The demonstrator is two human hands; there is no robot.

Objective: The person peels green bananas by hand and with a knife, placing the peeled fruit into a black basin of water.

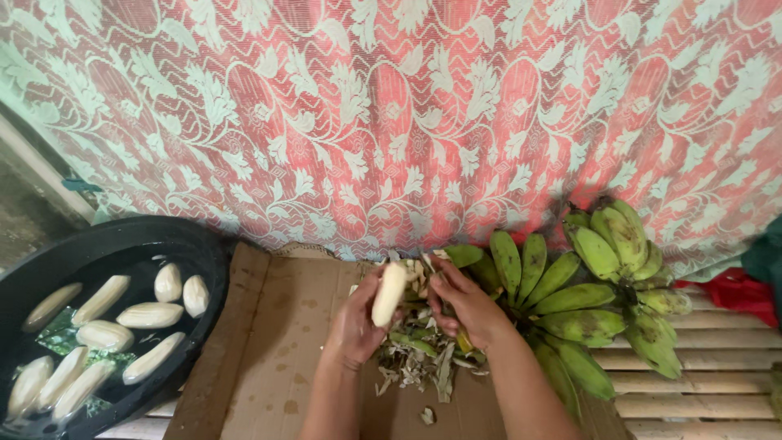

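My left hand (355, 324) grips a pale peeled banana (389, 293), held upright over a pile of green and cream peelings (419, 352). My right hand (466, 303) is closed just beside it, its fingers against the banana's upper end; something yellowish shows under the palm, and I cannot make out what it is. A bunch of green unpeeled bananas (570, 297) lies right of my right hand. Both hands hover above a sheet of brown cardboard (273, 334).
A black basin (208, 253) of water at the left holds several peeled bananas (151, 314). A red and white lace cloth (391, 114) hangs behind. Bamboo slats (717, 375) form the platform at the right, with a red cloth (737, 289) at the far right.
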